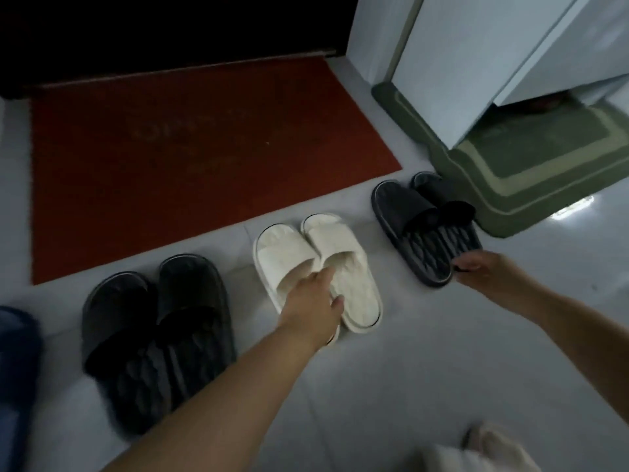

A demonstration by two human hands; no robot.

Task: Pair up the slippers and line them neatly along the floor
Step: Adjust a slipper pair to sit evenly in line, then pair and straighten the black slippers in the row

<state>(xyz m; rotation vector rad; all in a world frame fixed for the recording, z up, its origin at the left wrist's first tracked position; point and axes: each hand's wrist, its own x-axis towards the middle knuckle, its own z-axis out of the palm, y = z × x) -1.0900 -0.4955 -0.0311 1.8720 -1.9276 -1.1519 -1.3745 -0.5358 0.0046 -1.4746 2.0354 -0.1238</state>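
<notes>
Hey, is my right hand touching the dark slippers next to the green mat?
Touching. The head view shows the right hand with its fingertips curled over the heel edge of the dark slippers, and no floor shows between them.

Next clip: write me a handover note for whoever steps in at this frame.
Hands: left hand rests on the white pair, grip unclear; right hand grips the heel of the right dark pair, near the green mat.
The left dark pair sits beside the white one.
Done: three pairs matched, in a row along the red mat.
Left: probably only squaring up the two pairs in hand.
</notes>
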